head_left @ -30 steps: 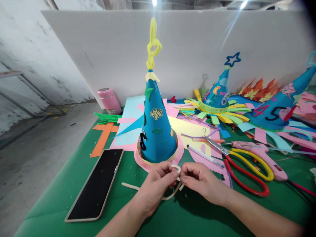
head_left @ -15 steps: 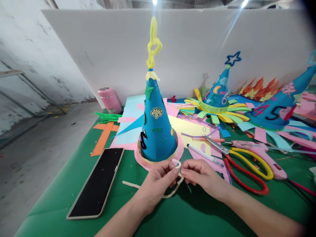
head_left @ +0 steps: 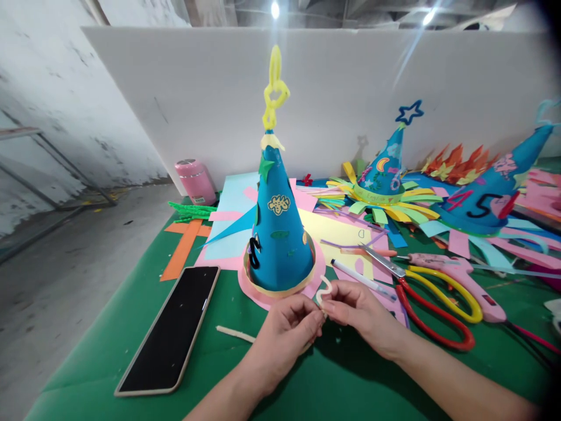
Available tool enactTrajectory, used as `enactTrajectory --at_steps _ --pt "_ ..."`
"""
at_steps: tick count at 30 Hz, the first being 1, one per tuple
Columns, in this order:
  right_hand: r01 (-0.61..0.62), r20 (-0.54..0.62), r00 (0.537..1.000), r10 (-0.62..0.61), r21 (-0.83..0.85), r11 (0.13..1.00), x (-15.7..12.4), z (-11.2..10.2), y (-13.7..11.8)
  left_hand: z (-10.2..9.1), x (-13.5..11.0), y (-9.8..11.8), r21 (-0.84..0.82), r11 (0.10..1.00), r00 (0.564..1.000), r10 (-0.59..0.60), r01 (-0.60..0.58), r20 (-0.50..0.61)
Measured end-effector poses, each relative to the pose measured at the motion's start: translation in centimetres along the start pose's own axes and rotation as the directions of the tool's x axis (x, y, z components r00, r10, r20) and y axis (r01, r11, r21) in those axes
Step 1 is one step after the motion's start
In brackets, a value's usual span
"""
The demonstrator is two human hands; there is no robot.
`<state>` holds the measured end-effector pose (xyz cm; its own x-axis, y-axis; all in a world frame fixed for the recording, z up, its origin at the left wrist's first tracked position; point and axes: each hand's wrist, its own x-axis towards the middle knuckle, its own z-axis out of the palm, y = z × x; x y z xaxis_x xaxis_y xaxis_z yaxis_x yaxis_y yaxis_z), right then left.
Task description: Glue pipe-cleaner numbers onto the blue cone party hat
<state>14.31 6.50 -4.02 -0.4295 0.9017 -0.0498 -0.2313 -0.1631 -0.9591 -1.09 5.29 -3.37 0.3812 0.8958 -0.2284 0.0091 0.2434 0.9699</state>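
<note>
Both hands meet in front of a tall blue paper cone hat (head_left: 280,245), which stands upright on its pink brim and has a yellow looped topper. Between thumb and fingers my right hand (head_left: 357,310) pinches a cream pipe cleaner (head_left: 325,287), its curled end sticking up. My left hand (head_left: 287,327) is closed with its fingertips on the lower part of the same pipe cleaner, mostly hidden by the fingers. Left of that hand a straight cream piece (head_left: 234,334) pokes out over the green table; whether it is joined to the curled one I cannot tell.
A black-screened phone (head_left: 170,330) lies at left, near a pink bottle (head_left: 196,182) and green pipe cleaners (head_left: 190,211). To the right are scissors (head_left: 432,318), a marker (head_left: 362,279) and a pink glue gun (head_left: 477,280). Two more decorated hats (head_left: 382,169) stand behind, before a white board (head_left: 210,99).
The curled end has shifted right and tightened into a small S, and the loop below the hands no longer shows. Both hands have moved slightly; the whole view has tilted up a little.
</note>
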Motion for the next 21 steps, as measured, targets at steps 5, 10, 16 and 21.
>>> enactTrajectory --at_steps 5,10,16,21 --pt "0.003 0.019 1.000 -0.003 -0.026 1.000 0.2 0.3 -0.2 0.0 0.0 0.0 -0.013 1.000 0.999 0.013 -0.013 0.032" --pt "0.022 0.036 0.999 -0.015 -0.180 0.983 0.2 0.2 -0.5 -0.1 0.3 0.0 -0.025 1.000 0.999 -0.005 0.007 0.050" --pt "-0.008 0.136 0.989 0.052 -0.309 0.951 0.1 -0.3 -0.7 -0.6 0.1 0.2 -0.017 1.000 0.991 -0.011 0.013 0.131" --pt "-0.063 0.187 0.972 0.146 -0.390 0.919 -0.1 -0.7 -0.8 -1.2 0.2 0.2 0.050 0.999 0.982 -0.031 0.022 0.188"
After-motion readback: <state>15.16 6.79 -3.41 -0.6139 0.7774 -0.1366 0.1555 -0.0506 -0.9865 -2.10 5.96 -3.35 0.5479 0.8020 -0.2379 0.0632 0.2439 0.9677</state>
